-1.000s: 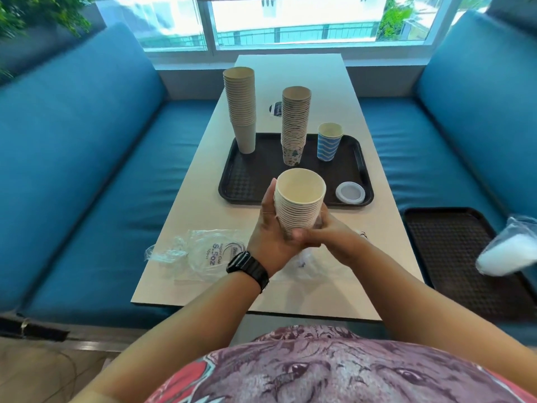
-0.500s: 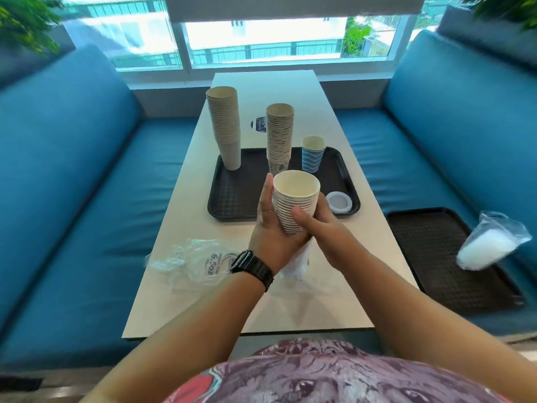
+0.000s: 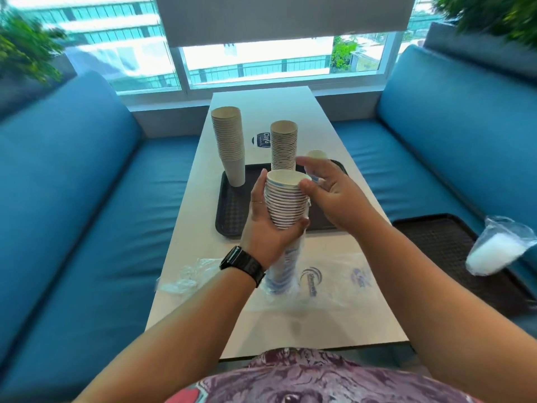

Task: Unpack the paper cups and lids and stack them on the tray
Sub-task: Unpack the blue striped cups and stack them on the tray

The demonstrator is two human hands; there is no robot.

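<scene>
Left hand [image 3: 263,228] grips a ribbed stack [image 3: 286,203] of nested paper cups, lower part in a clear sleeve [image 3: 283,274], above the table [image 3: 319,321]. Right hand [image 3: 334,196], fingers loosely spread, touches the rim, hiding a striped cup [image 3: 317,155]. Two tall stacks [image 3: 229,146] stand on the textured black tray [image 3: 229,210]. Lids are not visible.

Person is wearing a chunky black wristwatch [image 3: 242,264] with a ribbed band on the left wrist, plus a thin ring [image 3: 256,201] further up from the wristwatch. Arms are showing bare, and below the wristwatch they're sporting a purplish printed shirt [image 3: 319,379] with a red patch.
</scene>
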